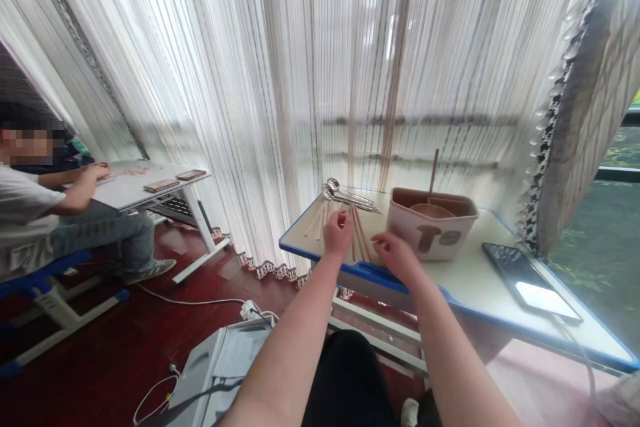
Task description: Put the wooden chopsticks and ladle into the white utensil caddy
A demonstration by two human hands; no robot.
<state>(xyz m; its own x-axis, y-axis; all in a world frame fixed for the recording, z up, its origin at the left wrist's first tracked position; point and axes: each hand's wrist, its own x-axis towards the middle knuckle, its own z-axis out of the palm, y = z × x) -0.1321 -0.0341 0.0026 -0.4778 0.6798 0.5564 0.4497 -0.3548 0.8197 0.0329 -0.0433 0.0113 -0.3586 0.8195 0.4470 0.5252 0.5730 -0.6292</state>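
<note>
pale striped curtains [280, 80] hang behind a blue-edged table [465, 273] where a person works with two bare hands, while off to the left a co-worker [25, 220] sits at another table [125, 192]. on the nearer table stands a beige container [440, 247], upright, its brown interior divided into compartments. to its right lies a dark phone [530, 280], glare across its screen. the left hand [339, 233] is curled over the loose utensils; whether anything is pinched in it, one cannot tell. the right hand [397, 255] is loosely bent just beside the container's near left corner, with no object plainly visible in it, and its grip cannot be made out. beyond the left hand lie metal ladles [333, 183], heads close together, handles toward the container. pale thin sticks [314, 221] fan out to the left of that hand; brown sticks [363, 233] lie between the two hands. a single upright stick [434, 170] rises from the container. by that count, the work looks early: one piece appears placed, while ladles and loose sticks remain outside on the tabletop.
</note>
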